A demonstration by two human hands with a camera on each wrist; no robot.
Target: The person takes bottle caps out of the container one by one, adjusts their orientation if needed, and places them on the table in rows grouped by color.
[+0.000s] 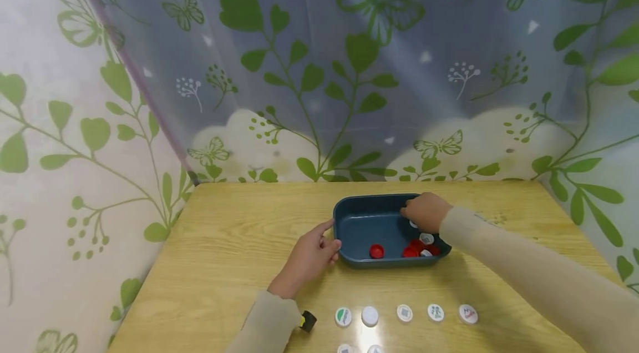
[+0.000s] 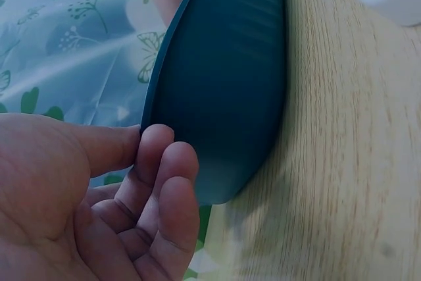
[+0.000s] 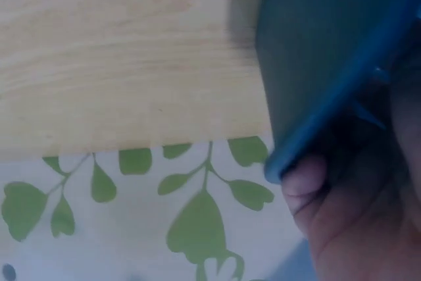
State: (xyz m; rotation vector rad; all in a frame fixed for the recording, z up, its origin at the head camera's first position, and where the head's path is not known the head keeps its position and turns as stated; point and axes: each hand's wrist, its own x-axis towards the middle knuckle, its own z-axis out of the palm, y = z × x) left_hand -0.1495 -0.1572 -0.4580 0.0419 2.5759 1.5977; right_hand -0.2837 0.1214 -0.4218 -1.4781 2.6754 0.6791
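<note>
A dark blue-green plastic bin (image 1: 389,263) sits on the wooden table, with red caps (image 1: 376,251) and white caps (image 1: 426,238) on its floor, mostly at the right end. My left hand (image 1: 310,253) pinches the bin's left rim between thumb and fingers; the left wrist view shows this grip against the outer wall (image 2: 223,77). My right hand (image 1: 426,212) reaches over the right side down into the bin, above the caps. In the right wrist view the bin's rim (image 3: 329,116) covers most of its fingers, and I cannot tell whether they hold a cap.
In front of the bin, a row of white printed caps (image 1: 404,313) lies on the table (image 1: 239,231), with more at the lower frame edge. A small black and yellow object (image 1: 308,321) is beside the left sleeve. A leaf-patterned curtain (image 1: 319,92) hangs behind the table.
</note>
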